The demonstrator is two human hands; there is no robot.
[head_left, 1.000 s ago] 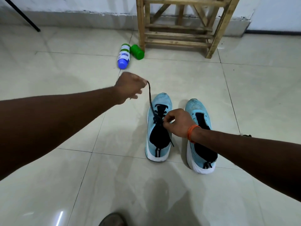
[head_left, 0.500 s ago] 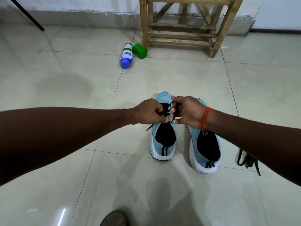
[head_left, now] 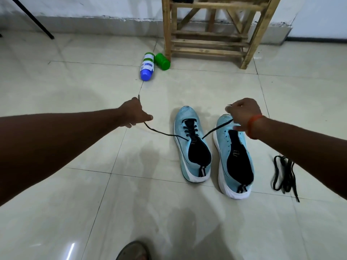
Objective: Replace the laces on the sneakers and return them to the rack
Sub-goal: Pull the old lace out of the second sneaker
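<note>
Two light-blue sneakers stand side by side on the tiled floor, toes pointing away from me. The left sneaker [head_left: 191, 145] has a black lace [head_left: 190, 128] threaded through its front eyelets. My left hand [head_left: 134, 114] pinches one end of that lace out to the left. My right hand [head_left: 243, 114] grips the other end above the toe of the right sneaker [head_left: 234, 156], which has no lace. Both lace ends are stretched taut and apart. A second black lace [head_left: 284, 173] lies loose on the floor to the right.
A wooden rack [head_left: 210, 29] stands against the far wall. A blue-and-white bottle [head_left: 146, 67] and a green container [head_left: 162, 61] lie by its left leg. A black pole [head_left: 32, 17] leans at far left. A shoe toe [head_left: 134, 250] shows at the bottom edge.
Both hands were together over the left sneaker's eyelets half a second ago. They have since moved apart, each drawing a lace end outward and pulling it tight.
</note>
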